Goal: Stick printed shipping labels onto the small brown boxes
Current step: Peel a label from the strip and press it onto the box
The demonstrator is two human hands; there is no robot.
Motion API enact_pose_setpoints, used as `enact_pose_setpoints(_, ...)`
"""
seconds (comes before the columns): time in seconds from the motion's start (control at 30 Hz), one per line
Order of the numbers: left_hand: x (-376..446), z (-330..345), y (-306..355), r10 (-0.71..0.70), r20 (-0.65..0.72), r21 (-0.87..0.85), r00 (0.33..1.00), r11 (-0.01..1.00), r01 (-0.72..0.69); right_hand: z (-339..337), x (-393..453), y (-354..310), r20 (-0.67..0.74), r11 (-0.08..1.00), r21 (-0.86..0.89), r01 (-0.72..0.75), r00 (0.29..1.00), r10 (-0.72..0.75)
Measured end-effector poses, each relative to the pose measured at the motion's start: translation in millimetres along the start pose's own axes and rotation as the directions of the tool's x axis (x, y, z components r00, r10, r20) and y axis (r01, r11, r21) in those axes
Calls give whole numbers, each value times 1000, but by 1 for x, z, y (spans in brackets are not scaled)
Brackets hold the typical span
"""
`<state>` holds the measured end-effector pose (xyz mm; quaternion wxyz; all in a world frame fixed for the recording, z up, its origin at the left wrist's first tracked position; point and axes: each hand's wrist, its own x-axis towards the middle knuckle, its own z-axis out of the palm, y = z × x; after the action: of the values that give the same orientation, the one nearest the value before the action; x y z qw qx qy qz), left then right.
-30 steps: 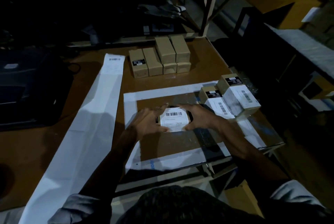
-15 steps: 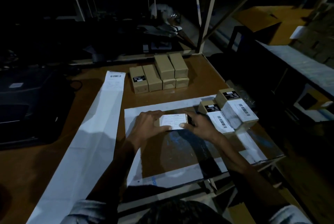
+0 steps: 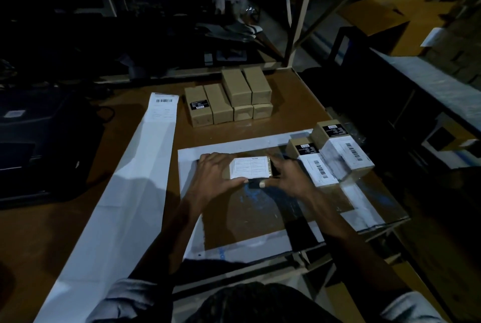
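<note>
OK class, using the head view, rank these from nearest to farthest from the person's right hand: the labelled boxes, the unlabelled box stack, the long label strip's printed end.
From the right hand:
1. Labelled boxes, just to its right.
2. Unlabelled box stack, farther back.
3. Label strip's printed end, back left.

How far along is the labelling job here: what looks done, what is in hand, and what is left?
Done: two labelled boxes stand at the right with white shipping labels on them. In hand: the left hand and right hand hold a box whose label is on and wrapping round it. Left: six plain brown boxes wait at the back, and the label strip lies on the left.
</note>
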<state>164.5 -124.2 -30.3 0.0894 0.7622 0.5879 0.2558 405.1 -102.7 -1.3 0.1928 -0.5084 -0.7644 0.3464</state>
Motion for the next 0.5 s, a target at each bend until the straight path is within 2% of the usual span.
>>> enact_pose_setpoints(0.1,-1,2,-1,8,4,-4,1000,1000,-8,2,1,-3,-46,1000,9,-20,999,20)
enact_pose_setpoints(0.2,2,-1,-5,6,81,0,997,1000,-6,4,-1,-5,-115,1000,-7,11,993,-11)
enact_pose_setpoints(0.37,4,-10,-14,34,200,-26,979,999,-30,-3,1,4,-6,997,-52,48,999,-48)
enact_pose_setpoints(0.5,1,-8,-4,24,124,31,992,999,-28,-4,4,1,27,997,-59,46,999,-44)
